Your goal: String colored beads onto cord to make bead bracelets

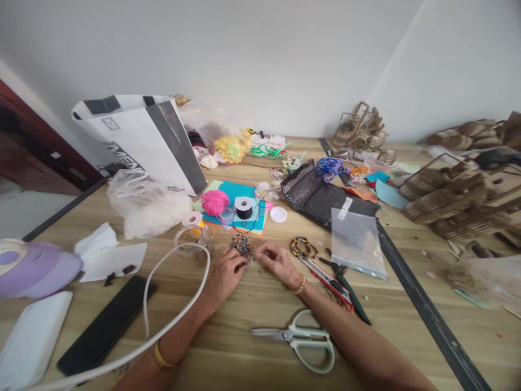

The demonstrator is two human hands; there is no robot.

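A heap of small multicoloured beads lies on the wooden table in front of me. My left hand rests at the heap's near edge, thumb and fingers drawn together. Just to the right, my right hand is closed in a pinch, its fingertips a little apart from the left ones. Whatever either hand pinches is too small to make out. Right of that hand lies a beaded bracelet. Behind the beads, a spool of black cord stands on coloured paper, a loose strand looping from it.
Scissors lie between my forearms. A red utility knife and dark green-handled pliers sit beside my right wrist. A white cable arches over my left forearm. Pink yarn, a clear bag and a paper bag stand farther back.
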